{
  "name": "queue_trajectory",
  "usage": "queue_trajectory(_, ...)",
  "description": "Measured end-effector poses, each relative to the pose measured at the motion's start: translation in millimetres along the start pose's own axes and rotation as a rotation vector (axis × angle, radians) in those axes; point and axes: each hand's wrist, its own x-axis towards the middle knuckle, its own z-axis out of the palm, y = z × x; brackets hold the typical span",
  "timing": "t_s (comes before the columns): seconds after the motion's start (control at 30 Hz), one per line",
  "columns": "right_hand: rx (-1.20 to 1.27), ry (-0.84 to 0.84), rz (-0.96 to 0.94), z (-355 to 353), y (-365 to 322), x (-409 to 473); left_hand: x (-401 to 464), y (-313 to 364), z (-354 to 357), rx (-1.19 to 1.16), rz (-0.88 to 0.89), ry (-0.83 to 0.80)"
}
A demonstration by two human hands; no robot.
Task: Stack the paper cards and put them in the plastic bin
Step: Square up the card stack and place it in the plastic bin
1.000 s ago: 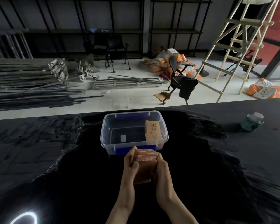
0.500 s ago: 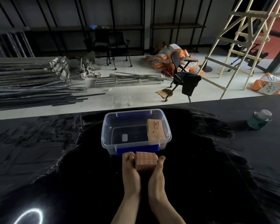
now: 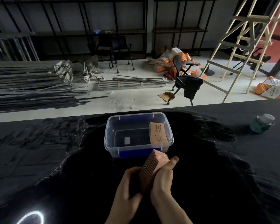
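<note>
This looks like a workshop or storage space under fit-out: metal bars (image 3: 27,88) piled on bare concrete, a wooden ladder (image 3: 242,46), orange sacks (image 3: 166,60), and empty black shelving (image 3: 103,26).

1. Both hands clasp a card stack (image 3: 153,165) above the black worktop (image 3: 55,167): left hand (image 3: 128,188), right hand (image 3: 162,178), stack tilted.
2. Clear plastic bin (image 3: 138,150) just beyond; a second card bundle (image 3: 157,134) leans inside (right end).
3. Green jar (image 3: 262,123) far right.
</note>
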Motion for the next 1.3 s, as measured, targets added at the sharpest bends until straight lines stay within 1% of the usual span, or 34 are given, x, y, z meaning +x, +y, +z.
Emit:
queue_trajectory(0.03,-0.094,-0.049,0.036,-62,-71,5,0,2,-2,0.133,0.047,-0.024)
queue_trajectory(0.07,-0.005,0.102,0.08,-99,-86,12,0,4,-3,0.222,0.084,0.0)
queue_trajectory(0.1,0.007,0.194,0.031,-106,-80,16,2,7,-4,0.285,0.104,0.04)
queue_trajectory(0.13,0.008,0.164,0.022,-116,-92,16,5,11,-7,0.329,0.117,0.074)
queue_trajectory(0.17,-0.062,0.138,-0.028,-119,-95,15,6,14,-10,0.357,0.122,0.078)
queue_trajectory(0.2,-0.081,0.099,-0.066,-121,-93,12,8,16,-16,0.388,0.122,0.061)
queue_trajectory(0.23,-0.103,0.095,-0.159,-125,-95,12,9,19,-22,0.427,0.116,0.019)
queue_trajectory(0.27,-0.135,0.015,-0.276,-132,-101,14,12,20,-29,0.465,0.123,-0.031)
queue_trajectory(0.3,-0.22,-0.027,-0.398,-142,-109,20,15,23,-34,0.509,0.114,-0.083)
queue_trajectory(0.37,-0.42,-0.099,-0.562,-150,-112,25,23,26,-38,0.604,0.082,-0.161)
queue_trajectory(0.43,-0.542,-0.152,-0.614,-150,-100,31,30,26,-36,0.657,0.071,-0.186)
queue_trajectory(0.5,-0.588,-0.106,-0.642,-151,-91,37,31,22,-31,0.679,0.087,-0.171)
queue_trajectory(0.53,-0.59,-0.079,-0.647,-152,-88,40,29,18,-28,0.66,0.094,-0.151)
queue_trajectory(0.57,-0.6,-0.076,-0.656,-153,-87,40,26,12,-25,0.589,0.088,-0.118)
queue_trajectory(0.6,-0.626,-0.072,-0.67,-153,-85,41,22,6,-21,0.452,0.07,-0.065)
queue_trajectory(0.7,-0.669,-0.066,-0.719,-152,-81,41,18,1,-2,-0.087,-0.05,0.16)
queue_trajectory(0.73,-0.663,-0.067,-0.716,-152,-81,40,20,4,7,-0.184,-0.087,0.23)
queue_trajectory(0.8,-0.604,-0.077,-0.686,-153,-83,38,26,11,24,-0.275,-0.102,0.379)
queue_trajectory(0.83,-0.573,-0.084,-0.668,-154,-84,37,28,16,30,-0.293,-0.099,0.454)
queue_trajectory(0.9,-0.561,-0.092,-0.656,-154,-86,33,33,21,34,-0.241,-0.093,0.572)
queue_trajectory(1.0,-0.621,-0.099,-0.739,-153,-82,29,37,16,32,-0.146,-0.067,0.668)
queue_trajectory(1.07,-0.657,-0.072,-0.784,-151,-77,27,37,13,33,-0.087,-0.098,0.692)
queue_trajectory(1.13,-0.652,-0.051,-0.796,-147,-76,30,39,13,35,-0.096,-0.132,0.711)
queue_trajectory(1.23,-0.637,-0.045,-0.813,-141,-85,34,43,20,33,-0.139,-0.081,0.738)
queue_trajectory(1.3,-0.643,-0.062,-0.811,-144,-82,38,45,16,32,-0.106,-0.08,0.713)
